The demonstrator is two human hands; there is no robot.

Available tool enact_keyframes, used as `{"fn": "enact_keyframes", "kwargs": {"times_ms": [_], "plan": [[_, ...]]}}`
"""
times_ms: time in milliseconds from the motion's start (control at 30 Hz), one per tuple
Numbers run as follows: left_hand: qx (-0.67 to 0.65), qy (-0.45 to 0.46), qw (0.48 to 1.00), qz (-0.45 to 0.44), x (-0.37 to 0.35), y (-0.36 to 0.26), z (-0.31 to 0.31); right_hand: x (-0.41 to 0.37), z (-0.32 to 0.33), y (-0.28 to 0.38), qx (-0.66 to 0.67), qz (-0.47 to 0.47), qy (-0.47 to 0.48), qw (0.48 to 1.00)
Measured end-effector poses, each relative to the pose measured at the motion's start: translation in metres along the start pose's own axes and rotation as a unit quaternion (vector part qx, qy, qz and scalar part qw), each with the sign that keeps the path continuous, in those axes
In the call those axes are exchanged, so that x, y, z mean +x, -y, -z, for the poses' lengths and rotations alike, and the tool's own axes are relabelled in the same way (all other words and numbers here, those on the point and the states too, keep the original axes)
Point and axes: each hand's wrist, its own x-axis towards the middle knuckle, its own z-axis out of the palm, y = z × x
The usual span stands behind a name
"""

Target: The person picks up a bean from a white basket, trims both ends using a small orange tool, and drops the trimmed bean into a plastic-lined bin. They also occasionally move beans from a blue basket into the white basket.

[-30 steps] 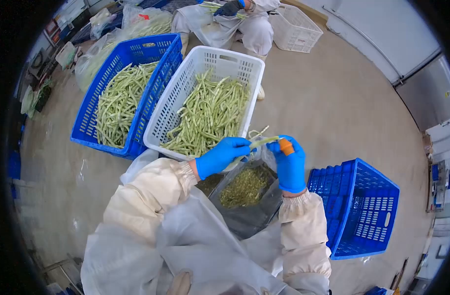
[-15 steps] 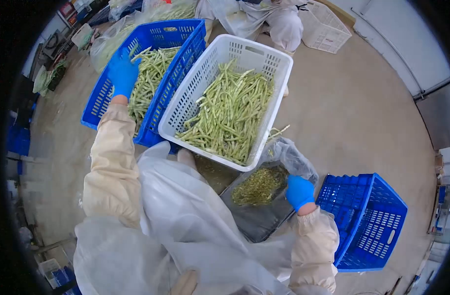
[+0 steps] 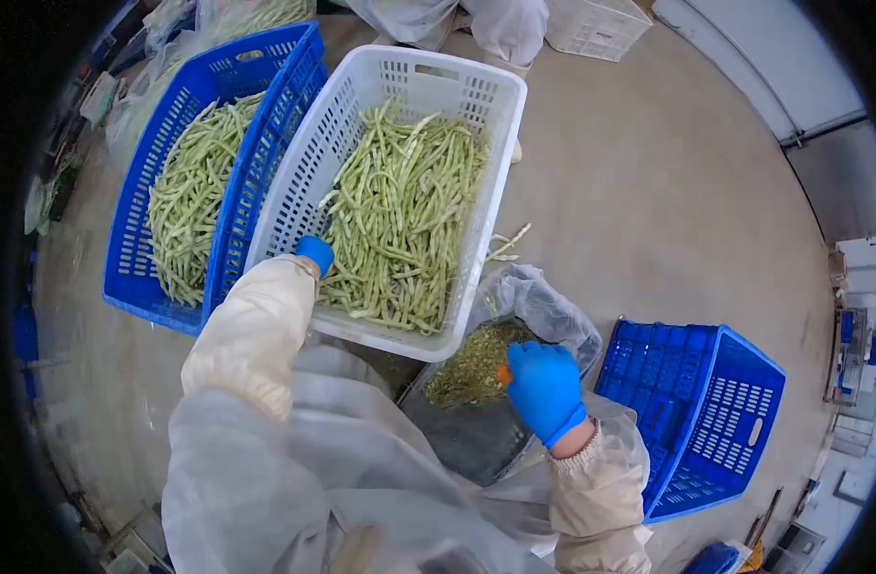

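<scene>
My left hand (image 3: 315,253), in a blue glove, is over the near left part of the white basket (image 3: 352,330), beside the green beans (image 3: 409,210) in it; its fingers are hidden. My right hand (image 3: 545,390), also blue-gloved, is closed around a small orange object (image 3: 504,375), above the clear plastic bag (image 3: 548,308). Small green and brown scraps (image 3: 476,368) lie in that bag. More green beans (image 3: 197,196) fill part of the blue basket (image 3: 136,225) to the left of the white one.
Stacked blue baskets (image 3: 710,421) stand at the right. Another person's light-clothed leg (image 3: 510,29) shows at the top, near a white crate (image 3: 598,27). Bagged beans (image 3: 266,13) lie at the upper left. A few beans (image 3: 507,245) stick out beside the white basket.
My left hand has moved from the blue basket's beans to the white basket. My right hand has come inward over the scrap bag, and the orange object now shows. The view has shifted.
</scene>
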Motion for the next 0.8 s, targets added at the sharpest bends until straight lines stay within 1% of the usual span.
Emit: {"fn": "enact_keyframes", "kwargs": {"times_ms": [67,133,167,200,233,267,300,333,367,400,433,467,500,533,567,600,667,700,733,767,800], "plan": [[0.005,-0.004,1.0,0.013,-0.011,0.007,0.016,0.0,0.006,0.003,0.004,0.003,0.012,1.0],[-0.068,-0.072,0.994,0.055,-0.02,0.022,0.048,0.001,0.009,0.003,0.005,0.014,-0.003,1.0],[-0.064,-0.079,0.994,0.048,-0.036,0.033,0.078,0.0,0.012,0.003,0.001,0.023,-0.015,1.0],[-0.084,-0.101,0.989,0.067,-0.058,0.039,0.112,0.0,0.013,0.002,0.004,0.026,-0.021,0.999],[-0.102,-0.124,0.983,0.086,-0.078,0.045,0.142,0.0,0.012,0.0,0.027,0.022,-0.064,0.997],[-0.094,-0.129,0.983,0.092,-0.095,0.05,0.16,0.002,0.011,-0.001,0.049,0.019,-0.107,0.993],[-0.146,-0.246,0.958,0.036,-0.111,0.054,0.175,0.004,0.012,-0.003,0.051,0.021,-0.117,0.992],[-0.195,-0.356,0.913,-0.023,-0.129,0.054,0.193,0.006,0.013,-0.004,0.104,0.013,-0.146,0.984],[-0.188,-0.361,0.913,-0.02,-0.146,0.05,0.211,0.008,0.013,-0.006,0.154,0.005,-0.173,0.973],[-0.335,-0.331,0.879,-0.073,-0.164,0.038,0.235,0.01,0.008,-0.006,0.153,0.007,-0.182,0.971],[-0.473,-0.293,0.822,-0.126,-0.18,0.025,0.256,0.014,0.002,-0.006,0.275,-0.02,-0.214,0.937],[-0.468,-0.301,0.821,-0.128,-0.196,0.01,0.273,0.016,0.003,-0.005,0.391,-0.046,-0.241,0.887],[-0.518,-0.3,0.788,-0.141,-0.212,-0.008,0.286,0.016,0.009,-0.003,0.387,-0.043,-0.248,0.887],[-0.567,-0.298,0.752,-0.156,-0.223,-0.023,0.293,0.016,0.015,-0.001,0.456,-0.05,-0.253,0.852],[-0.564,-0.304,0.75,-0.161,-0.227,-0.034,0.296,0.015,0.021,-0.002,0.521,-0.056,-0.255,0.812],[-0.556,-0.317,0.752,-0.156,-0.227,-0.044,0.296,0.012,0.027,-0.007,0.517,-0.054,-0.262,0.814],[-0.547,-0.333,0.753,-0.154,-0.225,-0.063,0.295,0.008,0.035,-0.019,0.501,0.006,-0.218,0.837],[-0.559,-0.329,0.748,-0.138,-0.223,-0.072,0.295,0.005,0.039,-0.019,0.497,0.007,-0.222,0.839],[-0.571,-0.324,0.744,-0.122,-0.22,-0.078,0.293,0.0,0.043,-0.018,0.523,0.007,-0.22,0.824],[-0.571,-0.326,0.743,-0.127,-0.213,-0.084,0.288,-0.004,0.045,-0.017,0.549,0.007,-0.217,0.808],[-0.52,-0.375,0.756,-0.133,-0.209,-0.092,0.288,-0.004,0.045,-0.018,0.545,0.004,-0.22,0.809]]}}
